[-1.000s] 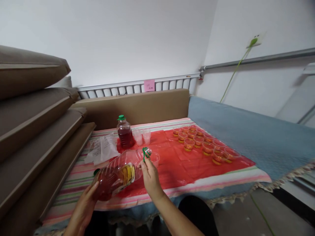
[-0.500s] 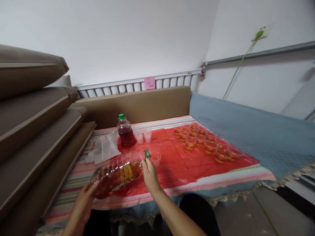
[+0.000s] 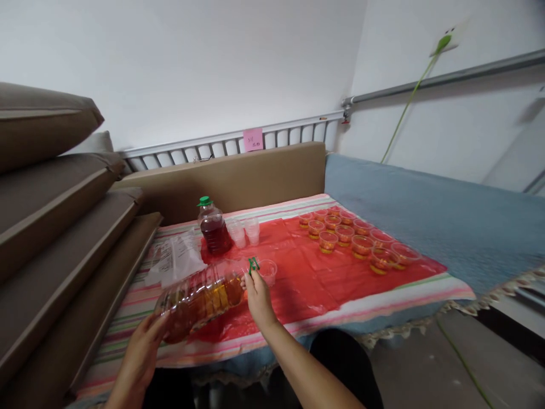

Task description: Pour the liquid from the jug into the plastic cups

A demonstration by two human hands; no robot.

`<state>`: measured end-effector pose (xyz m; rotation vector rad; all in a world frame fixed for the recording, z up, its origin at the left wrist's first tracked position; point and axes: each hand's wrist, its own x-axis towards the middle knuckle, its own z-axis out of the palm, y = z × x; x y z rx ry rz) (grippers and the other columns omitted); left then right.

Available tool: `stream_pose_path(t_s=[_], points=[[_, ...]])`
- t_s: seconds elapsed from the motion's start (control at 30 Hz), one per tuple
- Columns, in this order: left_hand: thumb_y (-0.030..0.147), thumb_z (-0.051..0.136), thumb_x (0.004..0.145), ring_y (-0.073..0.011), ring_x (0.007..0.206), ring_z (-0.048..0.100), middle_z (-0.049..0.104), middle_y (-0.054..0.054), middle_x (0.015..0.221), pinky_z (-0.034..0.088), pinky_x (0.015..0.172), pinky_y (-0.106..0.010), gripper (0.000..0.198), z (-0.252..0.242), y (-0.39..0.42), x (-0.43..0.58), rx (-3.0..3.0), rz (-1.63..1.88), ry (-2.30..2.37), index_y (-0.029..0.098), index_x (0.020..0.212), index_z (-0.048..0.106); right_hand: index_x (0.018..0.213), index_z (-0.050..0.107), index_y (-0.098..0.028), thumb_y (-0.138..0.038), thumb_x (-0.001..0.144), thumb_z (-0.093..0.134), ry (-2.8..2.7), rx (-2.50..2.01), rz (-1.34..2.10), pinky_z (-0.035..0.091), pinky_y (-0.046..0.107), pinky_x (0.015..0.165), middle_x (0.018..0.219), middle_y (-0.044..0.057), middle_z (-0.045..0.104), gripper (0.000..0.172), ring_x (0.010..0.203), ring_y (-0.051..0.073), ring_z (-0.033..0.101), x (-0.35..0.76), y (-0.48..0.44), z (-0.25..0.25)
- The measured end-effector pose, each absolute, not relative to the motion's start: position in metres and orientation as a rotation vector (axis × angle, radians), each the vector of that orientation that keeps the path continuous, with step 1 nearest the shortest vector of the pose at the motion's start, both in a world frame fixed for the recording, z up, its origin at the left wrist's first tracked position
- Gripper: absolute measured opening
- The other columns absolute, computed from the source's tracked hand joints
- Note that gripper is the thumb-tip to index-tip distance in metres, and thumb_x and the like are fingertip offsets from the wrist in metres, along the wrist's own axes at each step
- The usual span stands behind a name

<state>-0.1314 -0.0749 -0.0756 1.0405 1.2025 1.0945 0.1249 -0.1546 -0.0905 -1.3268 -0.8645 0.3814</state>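
A large clear plastic bottle [image 3: 204, 301] of amber liquid lies tilted almost on its side, its neck pointing right. My left hand [image 3: 147, 338] is closed round its base end. At the neck, my right hand [image 3: 258, 295] grips the bottle close below a green ring handle [image 3: 254, 264]. Just past the neck stands a clear plastic cup [image 3: 268, 271], partly hidden by my right hand; whether liquid is in it I cannot tell. Both hands are over the near side of a red plastic sheet [image 3: 298, 289].
Several cups of amber liquid [image 3: 327, 241] stand at the right. Behind the bottle are a green-capped jug of dark red liquid [image 3: 215, 233], stacks of clear cups [image 3: 252, 232] and a plastic bag [image 3: 179, 255]. Brown cushions [image 3: 59, 227] are piled at the left.
The camera view has shifted slightly. The bottle is tilted a little more toward level, with both hands keeping their hold on it.
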Motion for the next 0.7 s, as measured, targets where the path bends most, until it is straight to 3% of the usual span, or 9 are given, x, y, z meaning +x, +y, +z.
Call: stream_pose_path(t_s=[0.47, 0.7], points=[[0.032, 0.082, 0.05, -0.0244, 0.091, 0.068, 0.076, -0.007, 0.087, 0.054, 0.079, -0.031, 0.035, -0.063, -0.067, -0.125, 1.065, 1.062, 1.289, 0.016, 0.079, 0.073, 0.076, 0.051, -0.023, -0.044, 0.091, 0.04, -0.79, -1.294, 0.415, 0.049, 0.028, 0.062, 0.07, 0.003, 0.065, 0.028, 0.065, 0.017, 0.063, 0.129, -0.149, -0.095], [0.031, 0.083, 0.044, -0.0247, 0.095, 0.067, 0.076, -0.005, 0.084, 0.052, 0.085, -0.03, 0.038, -0.053, -0.07, -0.117, 1.059, 1.038, 1.281, 0.017, 0.077, 0.074, 0.078, 0.053, -0.022, -0.043, 0.091, 0.04, -0.771, -1.287, 0.412, 0.05, 0.028, 0.063, 0.072, 0.004, 0.065, 0.028, 0.066, 0.017, 0.063, 0.133, -0.15, -0.095]])
